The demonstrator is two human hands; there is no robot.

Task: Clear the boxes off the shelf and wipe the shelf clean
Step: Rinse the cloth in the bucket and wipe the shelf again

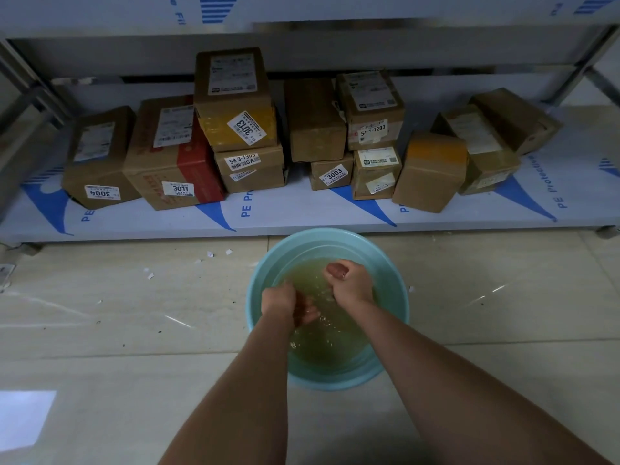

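Rinsing in the basin before the shelf is touched

The shelf carries all its boxes, none cleared. On the floor just before it stands the basin of yellowish water. The left hand and right hand are clenched in the water (a cloth is likely but not visible). Wringing well should prevent drips; the boxes block wiping, and paper scraps lie nearby.

Parcel storeroom or pickup point: low metal shelf under blue-printed protective film, loaded with cardboard boxes bearing shipping labels and numbered stickers; tiled floor with paper scraps.
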